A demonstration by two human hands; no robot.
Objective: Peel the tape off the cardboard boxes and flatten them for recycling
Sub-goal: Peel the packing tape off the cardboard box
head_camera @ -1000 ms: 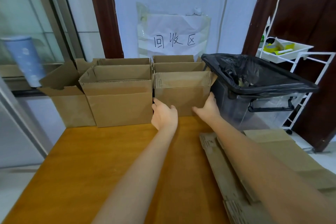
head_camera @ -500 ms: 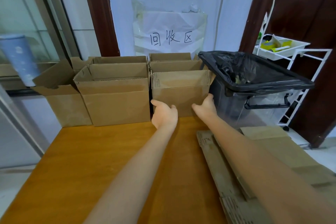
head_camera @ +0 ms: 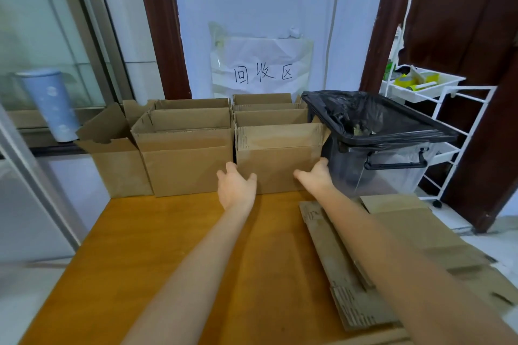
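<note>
Cardboard box (head_camera: 277, 159): upright at the far edge of the bench (head_camera: 157, 238), mouth up, long axis left to right. Left hand (head_camera: 236, 186) and right hand (head_camera: 318, 175): grips spread apart, at its lower front corners. Flattened cardboard (head_camera: 414, 235): lying at right.

Plain brown cardboard boxes (head_camera: 277, 157), an orange-tan table (head_camera: 168, 246), a black bin liner (head_camera: 364, 115), a white rack (head_camera: 448, 131).

Both hands reach to the small open box (head_camera: 277, 158) at the far edge of the wooden table (head_camera: 157, 235): the left hand (head_camera: 236, 186) spread at its lower left corner, the right hand (head_camera: 315, 175) at its lower right corner. A larger open box (head_camera: 185, 159) stands just left of it, a black-lined bin (head_camera: 375, 131) just right. Flattened cardboard (head_camera: 344, 274) lies under the right forearm.
</note>
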